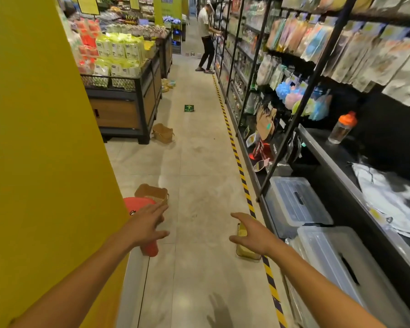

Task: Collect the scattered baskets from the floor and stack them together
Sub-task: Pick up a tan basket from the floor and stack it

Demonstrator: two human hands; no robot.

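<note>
Along the aisle floor point(199, 162): near basket point(152, 193) by the yellow pillar point(33, 138), far basket point(162, 133) beside the display stand point(123, 110), both lying apart, none stacked; left hand point(147, 224) and right hand point(252, 233) spread, empty, collecting apparently not begun.

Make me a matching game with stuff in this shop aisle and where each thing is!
Things:
1. near brown basket
2. far brown basket
3. bottle with orange lid
4. clear lidded bins

Places:
A. on the black counter, right side
B. floor, beside the wooden display stand
C. under the right-hand shelves
D. floor, just beyond the left hand

Pairs: 1-D, 2-B, 3-A, 4-C
</note>
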